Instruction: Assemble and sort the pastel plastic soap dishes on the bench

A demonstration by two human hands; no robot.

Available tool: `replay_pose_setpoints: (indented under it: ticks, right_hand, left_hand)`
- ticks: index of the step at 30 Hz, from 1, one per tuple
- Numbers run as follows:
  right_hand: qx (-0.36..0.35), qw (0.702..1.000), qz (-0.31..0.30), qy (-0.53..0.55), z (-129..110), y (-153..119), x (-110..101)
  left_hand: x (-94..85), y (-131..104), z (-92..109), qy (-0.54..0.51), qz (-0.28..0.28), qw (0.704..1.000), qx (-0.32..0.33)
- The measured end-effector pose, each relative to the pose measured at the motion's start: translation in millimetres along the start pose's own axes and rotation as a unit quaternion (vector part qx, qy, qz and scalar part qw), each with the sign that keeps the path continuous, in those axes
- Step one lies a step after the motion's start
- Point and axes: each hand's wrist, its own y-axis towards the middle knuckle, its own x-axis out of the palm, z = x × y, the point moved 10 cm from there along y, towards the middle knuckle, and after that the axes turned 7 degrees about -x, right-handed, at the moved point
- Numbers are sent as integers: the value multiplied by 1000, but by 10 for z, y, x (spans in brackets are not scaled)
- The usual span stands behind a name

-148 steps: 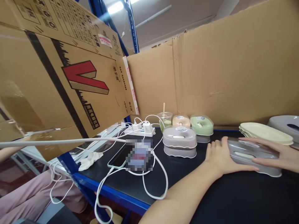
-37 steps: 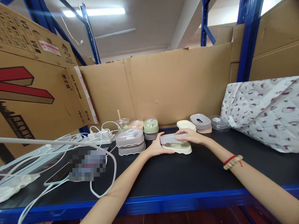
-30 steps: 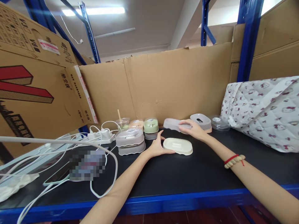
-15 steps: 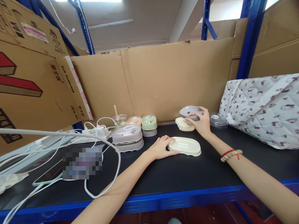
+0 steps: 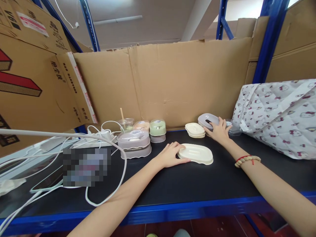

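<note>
My left hand [image 5: 172, 154] grips the left end of a shallow cream oval dish [image 5: 197, 153], thumb along the near edge and fingers over the far side. The dish lies flat on the black shelf. My right hand [image 5: 219, 131] has its thumb and fingers at the right side of a lilac-grey oval dish [image 5: 207, 118], which shows a dark slot. Its underside is partly hidden by the hand. Just left of it sits a short stack of cream dishes [image 5: 195, 129]. Clear plastic lids [image 5: 234, 128] are behind my right fingers.
Lidded lilac boxes [image 5: 135, 141] are stacked to the left, beside a green-lidded one [image 5: 158, 127], a peach one [image 5: 141, 125] and a clear cup with a straw [image 5: 127, 123]. White cables [image 5: 125, 164] loop over my left forearm. A patterned quilted bag [image 5: 278, 118] stands right.
My right hand has carried the lilac-grey dish to the right and lower, from above the cream stack to beside it. My left hand stays on the cream dish.
</note>
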Motion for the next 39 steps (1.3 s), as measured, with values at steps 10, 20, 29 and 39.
replay_pose_setpoints:
  ticks: [10, 20, 29, 39]
  right_hand:
    - [-252, 928, -70, 266, -978, -151, -244]
    - [-322, 880, -119, 328, -1228, -250, -254]
    - [-341, 915, 195, 95, -1080, -352, -760]
    - [-440, 892, 4, -98, -1190, -315, 37]
  left_hand:
    - [-246, -2, -393, -70, 138, 973, -170]
    - [-288, -52, -695, -253, 199, 916, -239]
    - [-229, -41, -528, -184, 149, 945, -226]
    - [-227, -36, -386, -98, 127, 967, -199]
